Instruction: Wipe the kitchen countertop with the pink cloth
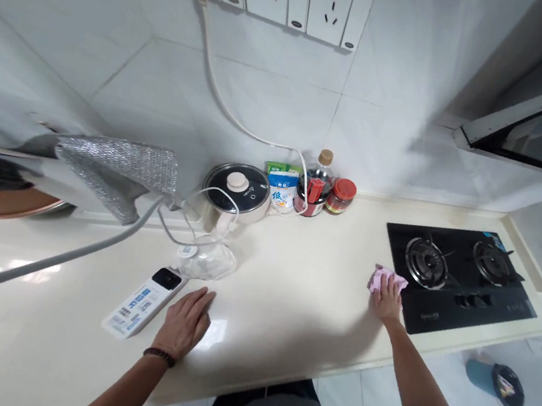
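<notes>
One pink cloth (377, 278), partly out of sight beneath the right hand (387, 303).

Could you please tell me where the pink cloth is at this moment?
In the head view, the pink cloth is right of centre on the pale countertop, under the person's right hand, at the left edge of the black gas stove.

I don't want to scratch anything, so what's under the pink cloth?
The pink cloth lies on the pale countertop at the left edge of the black stove, your right hand on top. What's directly beneath is covered, so I can't tell whether anything's there.
</notes>
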{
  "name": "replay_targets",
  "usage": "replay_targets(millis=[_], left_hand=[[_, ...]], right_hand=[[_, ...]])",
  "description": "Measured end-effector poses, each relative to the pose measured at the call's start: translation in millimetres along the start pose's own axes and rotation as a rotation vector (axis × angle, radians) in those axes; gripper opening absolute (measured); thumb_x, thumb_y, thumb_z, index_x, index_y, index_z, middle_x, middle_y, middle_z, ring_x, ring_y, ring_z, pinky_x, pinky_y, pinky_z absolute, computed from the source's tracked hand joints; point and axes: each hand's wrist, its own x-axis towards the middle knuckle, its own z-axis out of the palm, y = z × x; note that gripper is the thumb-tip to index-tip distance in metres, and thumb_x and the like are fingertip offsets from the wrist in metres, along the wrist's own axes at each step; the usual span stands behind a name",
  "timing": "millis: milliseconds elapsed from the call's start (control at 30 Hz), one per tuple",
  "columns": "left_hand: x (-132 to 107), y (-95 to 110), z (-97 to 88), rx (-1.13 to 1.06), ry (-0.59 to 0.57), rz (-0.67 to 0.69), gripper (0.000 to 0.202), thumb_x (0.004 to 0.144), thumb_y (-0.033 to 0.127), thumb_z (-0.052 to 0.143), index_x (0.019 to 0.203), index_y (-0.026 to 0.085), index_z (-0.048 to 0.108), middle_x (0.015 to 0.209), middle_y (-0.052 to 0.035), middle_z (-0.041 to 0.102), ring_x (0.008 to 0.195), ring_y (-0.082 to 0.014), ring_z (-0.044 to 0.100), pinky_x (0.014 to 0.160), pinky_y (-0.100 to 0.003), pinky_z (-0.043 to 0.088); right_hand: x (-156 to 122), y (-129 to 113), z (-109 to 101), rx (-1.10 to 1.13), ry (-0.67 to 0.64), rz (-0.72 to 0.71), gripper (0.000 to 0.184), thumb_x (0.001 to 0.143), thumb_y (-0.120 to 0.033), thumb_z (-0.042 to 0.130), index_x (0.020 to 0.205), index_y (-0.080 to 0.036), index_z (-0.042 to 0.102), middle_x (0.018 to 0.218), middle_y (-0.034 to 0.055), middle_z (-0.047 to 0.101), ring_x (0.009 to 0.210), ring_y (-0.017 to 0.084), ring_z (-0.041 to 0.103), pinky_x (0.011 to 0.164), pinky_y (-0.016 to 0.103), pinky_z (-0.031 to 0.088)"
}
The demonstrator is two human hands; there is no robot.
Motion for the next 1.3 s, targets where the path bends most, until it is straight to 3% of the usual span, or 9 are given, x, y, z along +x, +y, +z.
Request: replay_targets(millis=[200, 367, 567, 667, 800, 1000, 1100, 1200, 1300], left_hand=[[0.8, 2.7, 0.3, -0.019, -0.032, -0.039, 0.046, 0.093, 0.032, 0.042, 0.132, 0.018, 0.063, 0.137, -0.017, 0.064, 0.128, -0.0324, 0.056, 0.103, -0.047, 0.046], [3.3, 7.3, -2.9, -0.062, -0.087, -0.089, 0.048, 0.093, 0.034, 0.041, 0.133, 0.017, 0.063, 0.139, -0.0178, 0.062, 0.129, -0.0329, 0.055, 0.101, -0.047, 0.047], [4.2, 10.8, -4.0, -0.067, -0.119, -0.116, 0.051, 0.093, 0.033, 0.038, 0.134, 0.015, 0.062, 0.142, -0.0192, 0.06, 0.132, -0.0337, 0.052, 0.105, -0.05, 0.044], [4.7, 11.6, -4.8, -0.073, -0.134, -0.125, 0.052, 0.092, 0.031, 0.038, 0.135, 0.015, 0.062, 0.143, -0.0192, 0.059, 0.133, -0.0338, 0.051, 0.107, -0.051, 0.043], [5.9, 13.3, -7.2, -0.082, -0.16, -0.144, 0.053, 0.09, 0.03, 0.04, 0.137, 0.015, 0.061, 0.144, -0.0191, 0.057, 0.134, -0.0347, 0.05, 0.108, -0.052, 0.042], [5.9, 14.5, -7.9, -0.086, -0.175, -0.15, 0.052, 0.09, 0.03, 0.04, 0.136, 0.017, 0.061, 0.146, -0.0174, 0.056, 0.135, -0.0336, 0.048, 0.11, -0.051, 0.04], [5.6, 14.6, -7.8, -0.096, -0.169, -0.148, 0.052, 0.09, 0.03, 0.041, 0.135, 0.017, 0.062, 0.146, -0.0184, 0.056, 0.134, -0.0349, 0.048, 0.109, -0.054, 0.041], [5.4, 14.7, -7.9, -0.107, -0.15, -0.144, 0.051, 0.089, 0.03, 0.042, 0.135, 0.018, 0.063, 0.145, -0.018, 0.057, 0.134, -0.0352, 0.049, 0.108, -0.054, 0.042], [5.5, 14.9, -7.4, -0.122, -0.135, -0.145, 0.051, 0.089, 0.031, 0.043, 0.134, 0.018, 0.063, 0.144, -0.0183, 0.058, 0.133, -0.0359, 0.049, 0.108, -0.055, 0.042]], right_hand=[[-91.2, 21.7, 15.5, 0.055, 0.04, 0.168, 0.07, 0.102, -0.05, 0.017, 0.164, -0.021, 0.027, 0.172, 0.0111, 0.023, 0.157, 0.034, 0.021, 0.121, 0.059, 0.027], [-132.6, -30.1, 16.7, 0.144, 0.047, 0.27, 0.067, 0.102, -0.049, 0.02, 0.165, -0.026, 0.024, 0.172, 0.012, 0.022, 0.158, 0.037, 0.015, 0.119, 0.067, 0.022], [-202.0, -154.1, 19.9, 0.12, -0.094, -0.259, 0.064, 0.099, -0.035, 0.044, 0.162, -0.034, 0.031, 0.173, 0.0045, 0.018, 0.159, 0.036, 0.01, 0.122, 0.066, 0.017], [-231.1, -176.1, 20.4, 0.15, -0.173, -0.505, 0.069, 0.095, -0.033, 0.055, 0.16, -0.039, 0.034, 0.173, 0.001, 0.02, 0.159, 0.033, 0.015, 0.124, 0.06, 0.018], [-240.1, -129.1, 21.0, 0.21, -0.099, -0.479, 0.056, 0.095, -0.025, 0.052, 0.15, -0.037, 0.052, 0.165, 0.0032, 0.04, 0.155, 0.031, 0.027, 0.122, 0.059, 0.026], [-190.8, 11.2, 6.1, 0.365, 0.24, -0.126, 0.037, 0.09, -0.023, 0.046, 0.114, -0.023, 0.074, 0.135, 0.0126, 0.064, 0.125, 0.028, 0.058, 0.105, 0.048, 0.048], [-159.2, 55.1, -7.0, 0.35, 0.311, 0.135, 0.035, 0.086, -0.028, 0.045, 0.104, -0.019, 0.073, 0.115, 0.0134, 0.069, 0.108, 0.029, 0.063, 0.097, 0.049, 0.051], [-147.7, 58.1, -10.1, 0.32, 0.345, 0.272, 0.039, 0.087, -0.032, 0.042, 0.106, -0.013, 0.071, 0.111, 0.0182, 0.068, 0.105, 0.031, 0.062, 0.094, 0.05, 0.05], [-167.1, 14.9, -1.0, 0.345, 0.326, 0.163, 0.038, 0.091, -0.033, 0.04, 0.107, -0.016, 0.071, 0.113, 0.0157, 0.067, 0.107, 0.029, 0.061, 0.097, 0.048, 0.05]])
